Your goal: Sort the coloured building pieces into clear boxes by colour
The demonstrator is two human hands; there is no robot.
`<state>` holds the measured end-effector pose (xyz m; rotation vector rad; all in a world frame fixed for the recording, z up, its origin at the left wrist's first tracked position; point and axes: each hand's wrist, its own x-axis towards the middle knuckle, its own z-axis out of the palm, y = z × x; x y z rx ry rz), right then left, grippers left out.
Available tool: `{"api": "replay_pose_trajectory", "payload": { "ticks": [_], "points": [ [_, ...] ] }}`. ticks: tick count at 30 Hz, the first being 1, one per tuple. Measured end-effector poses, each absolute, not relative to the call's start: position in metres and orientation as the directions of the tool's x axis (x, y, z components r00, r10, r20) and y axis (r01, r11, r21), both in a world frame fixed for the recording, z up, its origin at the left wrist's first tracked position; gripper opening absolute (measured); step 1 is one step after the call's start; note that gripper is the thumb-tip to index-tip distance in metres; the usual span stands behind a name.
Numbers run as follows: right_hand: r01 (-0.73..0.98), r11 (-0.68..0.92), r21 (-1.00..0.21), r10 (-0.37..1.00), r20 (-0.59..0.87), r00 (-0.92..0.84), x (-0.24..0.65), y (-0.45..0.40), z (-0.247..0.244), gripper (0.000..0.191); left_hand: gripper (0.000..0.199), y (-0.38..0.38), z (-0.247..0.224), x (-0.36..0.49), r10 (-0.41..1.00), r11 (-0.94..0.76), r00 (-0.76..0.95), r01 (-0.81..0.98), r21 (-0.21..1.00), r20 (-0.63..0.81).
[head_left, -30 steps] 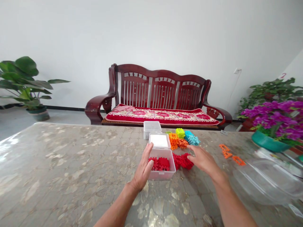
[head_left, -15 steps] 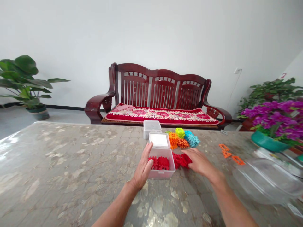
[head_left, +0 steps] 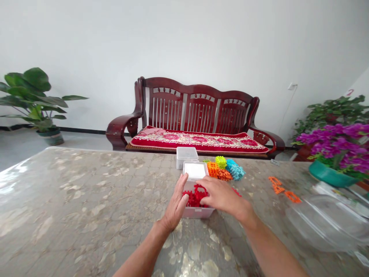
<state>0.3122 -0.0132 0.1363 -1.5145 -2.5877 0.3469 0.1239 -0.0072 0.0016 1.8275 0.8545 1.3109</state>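
Our right hand [head_left: 220,195] hides the box's [head_left: 198,212] right side and part of the red pieces [head_left: 198,195] it grips; left hand [head_left: 175,206] covers its left. We lose both forearms [head_left: 147,246] at bottom, flowers [head_left: 343,144] at right. Clear container's [head_left: 325,219] blurred.

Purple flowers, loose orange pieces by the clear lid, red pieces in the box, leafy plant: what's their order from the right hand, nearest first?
From the right hand:
1. Red pieces, at its fingers, in the box.
2. Loose orange pieces, to its right.
3. Purple flowers, farther right.
4. Leafy plant, far left, beyond the table.
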Motion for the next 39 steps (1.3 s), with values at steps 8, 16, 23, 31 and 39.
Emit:
{"api": "replay_pose_trajectory", "payload": {
  "ticks": [8, 16, 23, 31, 39],
  "points": [
    [0.739, 0.483, -0.47, 0.834, -0.011, -0.551, 0.312, 0.003, 0.114, 0.043, 0.058, -0.007, 0.004, 0.124, 0.827, -0.535, 0.271, 0.105, 0.838, 0.493],
    [0.81, 0.148, -0.567, 0.988, 0.113, -0.101, 0.385, -0.005, 0.109, 0.042, 0.057, -0.007, 0.004, 0.124, 0.833, -0.526, 0.269, 0.109, 0.844, 0.484],
    [0.945, 0.04, -0.326, 0.999, 0.012, -0.039, 0.423, -0.016, 0.086, 0.053, 0.056, -0.006, 0.002, 0.123, 0.829, -0.532, 0.267, 0.108, 0.84, 0.491],
    [0.923, 0.156, -0.352, 0.988, 0.048, -0.149, 0.403, -0.025, 0.084, 0.051, 0.056, -0.008, 0.005, 0.123, 0.828, -0.535, 0.268, 0.112, 0.837, 0.493],
    [0.975, -0.091, -0.204, 0.995, 0.027, 0.099, 0.417, -0.023, 0.084, 0.049, 0.056, -0.008, 0.004, 0.122, 0.826, -0.535, 0.274, 0.106, 0.838, 0.492]
  ]
}}
